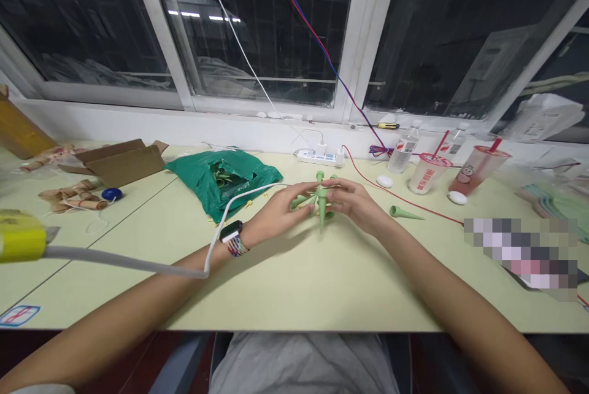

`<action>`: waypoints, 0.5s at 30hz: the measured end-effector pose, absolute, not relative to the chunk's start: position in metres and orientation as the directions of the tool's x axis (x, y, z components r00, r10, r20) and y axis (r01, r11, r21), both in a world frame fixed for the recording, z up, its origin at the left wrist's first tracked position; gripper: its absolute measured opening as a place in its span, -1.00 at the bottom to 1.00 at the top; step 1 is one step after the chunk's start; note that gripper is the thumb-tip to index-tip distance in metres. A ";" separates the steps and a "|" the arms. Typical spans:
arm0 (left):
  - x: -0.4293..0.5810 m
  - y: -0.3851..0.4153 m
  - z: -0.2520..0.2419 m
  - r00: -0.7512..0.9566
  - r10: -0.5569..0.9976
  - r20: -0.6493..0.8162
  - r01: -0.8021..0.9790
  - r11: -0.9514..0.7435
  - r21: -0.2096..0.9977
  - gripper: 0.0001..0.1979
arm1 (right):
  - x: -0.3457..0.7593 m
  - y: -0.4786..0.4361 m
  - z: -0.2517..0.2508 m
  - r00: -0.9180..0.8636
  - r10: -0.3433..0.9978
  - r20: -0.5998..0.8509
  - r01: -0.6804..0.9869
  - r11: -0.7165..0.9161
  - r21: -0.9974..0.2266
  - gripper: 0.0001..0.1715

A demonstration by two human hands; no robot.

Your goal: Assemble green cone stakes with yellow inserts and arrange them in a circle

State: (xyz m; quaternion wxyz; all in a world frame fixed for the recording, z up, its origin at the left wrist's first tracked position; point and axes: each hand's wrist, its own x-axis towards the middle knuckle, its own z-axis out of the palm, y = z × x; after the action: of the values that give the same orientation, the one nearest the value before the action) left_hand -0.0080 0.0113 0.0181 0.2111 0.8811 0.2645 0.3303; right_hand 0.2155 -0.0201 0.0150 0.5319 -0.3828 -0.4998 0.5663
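Observation:
Between my two hands is a cluster of small light-green plastic cones that point different ways. One cone (323, 202) faces me with its narrow tip downward. My left hand (276, 213), with a dark watch and a beaded bracelet at the wrist, curls around the cluster's left side, thumb below and fingers above. From the other side, my right hand (356, 202) has its bent fingertips against the front cone. How the cones are joined is partly hidden by the fingers. A loose green cone (405, 213) lies on the table right of my right hand.
A green plastic bag (193, 182) with more green pieces lies open at left, small yellow bits near it. A white cable (216, 247) crosses over my left forearm. Farther out are wooden toys (76, 197), a power strip (319, 158), drink cups (427, 173) and a bottle (405, 147).

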 end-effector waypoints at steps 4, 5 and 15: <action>-0.004 0.012 0.021 0.570 0.665 0.483 0.220 -0.690 0.689 -0.56 | 0.192 -0.012 0.017 -0.068 0.991 0.117 -0.178 0.103 -0.979 -0.47; -0.004 0.014 0.021 0.551 0.684 0.478 0.197 -0.664 0.722 -0.57 | 0.186 -0.009 0.018 -0.042 0.992 0.122 -0.163 0.114 -0.980 -0.46; -0.044 0.051 0.022 0.437 0.808 0.394 0.039 -0.455 0.890 -0.53 | 0.160 0.005 0.025 -0.042 0.999 0.025 -0.236 0.014 -0.972 -0.81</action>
State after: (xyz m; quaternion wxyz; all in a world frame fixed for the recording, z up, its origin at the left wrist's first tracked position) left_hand -0.0444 0.0512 0.0223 0.4338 0.7284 0.2907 0.4436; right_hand 0.1595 0.0050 0.0246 0.5493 -0.4208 -0.4530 0.5621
